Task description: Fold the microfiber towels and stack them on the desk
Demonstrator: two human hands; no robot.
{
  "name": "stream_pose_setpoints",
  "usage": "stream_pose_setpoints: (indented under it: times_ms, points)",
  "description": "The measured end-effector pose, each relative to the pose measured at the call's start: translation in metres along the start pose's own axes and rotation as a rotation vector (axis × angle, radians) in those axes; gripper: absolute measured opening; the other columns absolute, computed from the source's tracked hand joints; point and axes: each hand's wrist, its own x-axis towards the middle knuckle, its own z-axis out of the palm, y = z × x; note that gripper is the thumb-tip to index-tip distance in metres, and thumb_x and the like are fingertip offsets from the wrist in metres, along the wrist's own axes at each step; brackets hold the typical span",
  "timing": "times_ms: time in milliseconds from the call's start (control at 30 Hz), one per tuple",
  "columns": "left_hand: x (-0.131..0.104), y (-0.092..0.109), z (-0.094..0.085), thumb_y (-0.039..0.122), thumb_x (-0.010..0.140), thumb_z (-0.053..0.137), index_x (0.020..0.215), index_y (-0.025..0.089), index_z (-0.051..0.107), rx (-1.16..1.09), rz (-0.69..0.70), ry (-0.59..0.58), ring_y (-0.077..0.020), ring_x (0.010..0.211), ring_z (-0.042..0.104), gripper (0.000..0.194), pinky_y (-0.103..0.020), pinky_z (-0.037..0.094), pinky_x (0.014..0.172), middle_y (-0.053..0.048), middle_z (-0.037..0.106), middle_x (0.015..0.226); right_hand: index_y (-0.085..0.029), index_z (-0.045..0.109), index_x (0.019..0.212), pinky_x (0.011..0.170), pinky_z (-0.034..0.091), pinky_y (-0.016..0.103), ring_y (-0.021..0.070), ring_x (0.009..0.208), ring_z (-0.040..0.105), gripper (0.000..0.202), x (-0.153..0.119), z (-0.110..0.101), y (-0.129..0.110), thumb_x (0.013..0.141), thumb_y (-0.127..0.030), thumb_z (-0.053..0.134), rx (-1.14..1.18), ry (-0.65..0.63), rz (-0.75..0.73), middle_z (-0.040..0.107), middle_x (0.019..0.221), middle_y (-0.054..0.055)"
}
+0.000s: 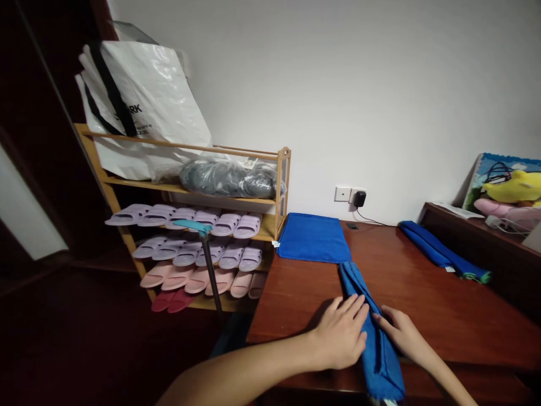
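Observation:
A long, narrow folded blue towel (382,366) lies across the front of the wooden table, its lower end reaching over the front edge. My left hand (342,332) rests flat on the towel's left side with its fingers stretched out. On the other side, my right hand (401,332) has its thumb on the towel's right edge and its fingers close beside it, closed on the fold. Just beyond the strip's upper end lies a flat, square-folded blue towel (315,237). Another rolled or folded blue towel (442,248) lies toward the back right.
Left of the table (291,304) stands a wooden shoe rack (283,175) holding several slippers (249,225), a plastic-wrapped bundle (228,177) and a white bag (156,90). A handle (209,265) leans before it. A black plug (359,198) trails a cable; a yellow plush toy (513,187) sits right.

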Motion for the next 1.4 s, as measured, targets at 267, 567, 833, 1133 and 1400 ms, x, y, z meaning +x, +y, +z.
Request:
stream_pose_setpoints:
  times_ms: [267,567,833,1133,1400]
  points:
    - [0.016,0.004,0.004,0.039,0.094,0.038,0.118,0.016,0.058,0.076,0.135,-0.044,-0.0266,0.114,0.051,0.038,-0.039,0.038,0.092,-0.012,0.058,0.123,-0.023,0.051,0.086,0.065,0.045,0.036,0.0263,0.080,0.063,0.040,-0.018,-0.024,0.028,0.083,-0.060,0.035,-0.478,0.142,0.260,0.066,0.090,0.009]
    - [0.043,-0.001,0.020,0.041,0.095,0.040,0.107,0.016,0.062,0.106,0.194,-0.115,-0.0250,0.118,0.048,0.036,-0.043,0.033,0.099,-0.011,0.062,0.114,-0.025,0.030,0.144,0.110,0.028,0.044,0.0181,0.137,0.028,0.053,0.006,-0.002,0.041,0.093,-0.035,0.022,-0.397,-0.013,-0.158,0.032,0.148,0.005]
    - [-0.041,-0.036,-0.046,0.023,0.092,0.046,0.107,0.024,0.058,-0.034,-0.072,-0.127,-0.0191,0.110,0.051,0.019,-0.038,0.029,0.102,-0.002,0.060,0.115,-0.031,0.025,0.146,0.113,0.023,0.046,0.0160,0.140,0.020,0.054,-0.003,-0.007,0.044,0.095,-0.048,0.019,-0.399,-0.009,-0.096,0.023,0.151,0.001]
    - [-0.031,-0.015,-0.053,0.023,0.095,0.040,0.114,0.018,0.057,0.031,-0.038,-0.065,-0.0204,0.134,0.033,0.026,-0.035,0.025,0.108,-0.006,0.044,0.143,-0.035,0.023,0.145,0.112,0.026,0.046,0.0172,0.139,0.023,0.052,-0.003,-0.001,0.053,0.095,-0.048,0.022,-0.425,0.039,-0.128,0.024,0.150,-0.002]
    - [0.015,-0.011,-0.002,0.037,0.091,0.046,0.138,0.023,0.044,0.040,-0.084,-0.314,-0.0345,0.133,0.034,0.049,-0.050,0.031,0.103,-0.009,0.040,0.146,-0.037,0.024,0.145,0.113,0.026,0.046,0.0177,0.138,0.025,0.052,-0.005,-0.004,0.060,0.094,-0.049,0.023,-0.434,0.050,-0.102,0.028,0.149,-0.004]
